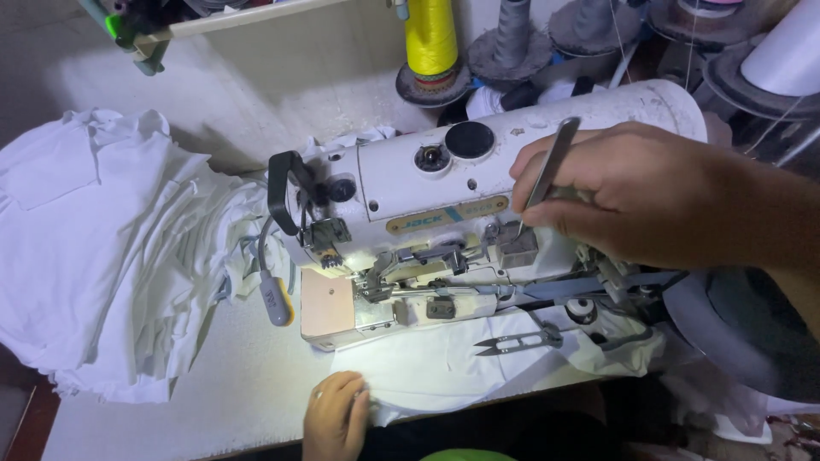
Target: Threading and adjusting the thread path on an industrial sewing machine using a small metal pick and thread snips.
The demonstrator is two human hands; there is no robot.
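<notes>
The right hand (615,192) is up against the front of the white sewing machine (478,179), its grip closed on a pair of metal tweezers (547,171). The tweezers slant down and to the left, their tip touching or nearly touching the threading parts on the machine's face, just above a small grey block; I cannot tell whether thread is caught in the tip.

The left hand (336,416) lies at the near edge of the tabletop (222,401), fingers curled down and pressing on the edge of a piece of white cloth (436,371). That grip is together on the cloth, though I cannot tell if it pinches the cloth or only rests on it. The cloth spreads from under the machine's needle area toward the person.

A pair of small thread snips (519,341) lies on the cloth, in front of the machine and to the right of the left hand, well apart from both hands. A large heap of white garments (111,256) is piled on the left side of the tabletop, touching the machine's left end. Behind the machine stand thread cones: a yellow one (431,38), grey ones (512,34) beside it, and a white one (790,47) at the far right
</notes>
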